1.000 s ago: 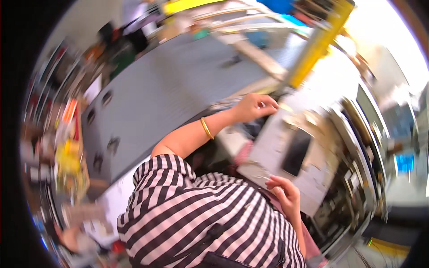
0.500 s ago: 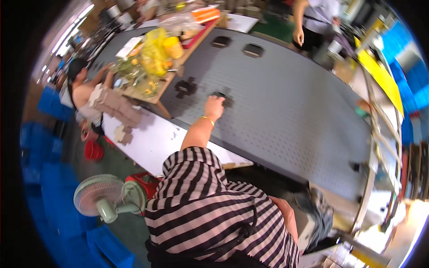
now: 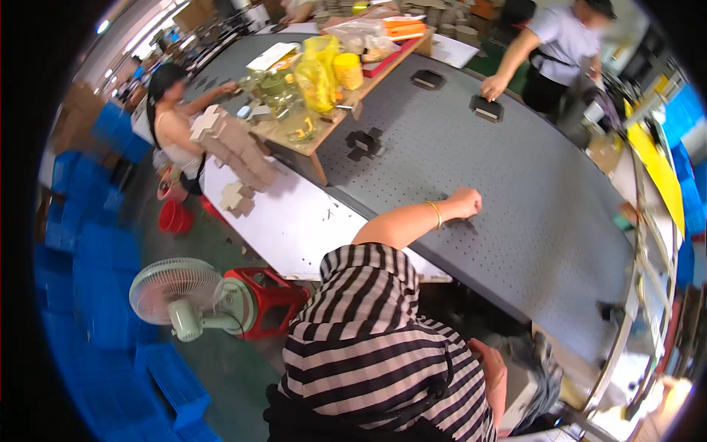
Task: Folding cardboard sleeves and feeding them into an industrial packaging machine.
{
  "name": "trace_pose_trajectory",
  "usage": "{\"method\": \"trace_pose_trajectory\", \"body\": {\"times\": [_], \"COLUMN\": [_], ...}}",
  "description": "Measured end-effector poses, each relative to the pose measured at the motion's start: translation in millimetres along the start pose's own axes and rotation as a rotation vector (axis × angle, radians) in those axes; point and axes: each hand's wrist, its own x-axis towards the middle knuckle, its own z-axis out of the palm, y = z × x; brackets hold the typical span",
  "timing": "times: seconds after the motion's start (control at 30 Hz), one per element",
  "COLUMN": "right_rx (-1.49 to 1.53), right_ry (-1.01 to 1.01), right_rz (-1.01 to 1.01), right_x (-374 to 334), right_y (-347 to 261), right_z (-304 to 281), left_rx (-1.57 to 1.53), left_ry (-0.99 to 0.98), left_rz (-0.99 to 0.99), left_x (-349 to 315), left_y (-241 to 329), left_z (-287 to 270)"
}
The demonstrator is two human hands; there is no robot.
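Observation:
My left hand [image 3: 465,202], with a gold bangle on the wrist, reaches out low over the grey perforated surface [image 3: 530,199]. Its fingers are curled closed; a dark patch shows just below them, and I cannot tell whether it is a held piece or a shadow. Up and to the left of it lies a dark cross-shaped piece [image 3: 363,145]. My right hand [image 3: 492,368] is down at my right side beside the striped clothing, its fingers not clearly visible.
Across the surface a co-worker's hand [image 3: 495,87] touches a black piece [image 3: 486,109]; another black piece [image 3: 427,79] lies farther left. A wooden stand [image 3: 317,151] carries yellow bags and jars. Left are stacked cardboard pieces [image 3: 234,151], a fan [image 3: 180,295] and blue crates [image 3: 173,383].
The view has shifted, so the scene sits farther right. My left hand has moved right and nearer over the surface, away from the cross-shaped piece. The co-worker's hand has come onto a black piece.

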Motion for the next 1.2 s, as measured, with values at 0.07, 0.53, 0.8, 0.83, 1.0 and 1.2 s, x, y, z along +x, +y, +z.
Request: {"method": "trace_pose_trajectory", "body": {"times": [0.07,0.53,0.8,0.83,1.0,1.2], "right_rx": [-0.017,-0.187,0.066,0.039,-0.006,-0.476], "right_ry": [0.125,1.208,1.548,1.587,1.660,1.589], "right_rz": [0.019,0.240,0.261,0.299,0.399,0.552], "right_x": [-42.2,-360.5,-465.2,-475.8,-513.9,-600.0], "right_y": [-3.2,3.5,22.2,24.7,43.9,99.0], "right_z": [-5.1,4.1,33.7,31.8,9.9,-51.3], "left_rx": [-0.136,-0.429,-0.242,-0.204,-0.004,-0.325], "left_ry": [-0.136,-1.255,-1.493,-1.497,-1.354,-1.283], "left_rz": [0.248,1.374,1.580,1.524,1.680,1.645], "left_x": [-29.3,-352.6,-442.7,-447.2,-444.1,-454.4], "left_y": [83.1,487.0,567.8,573.2,594.1,655.1], "left_z": [16.7,137.1,215.9,229.2,308.5,405.1]}}
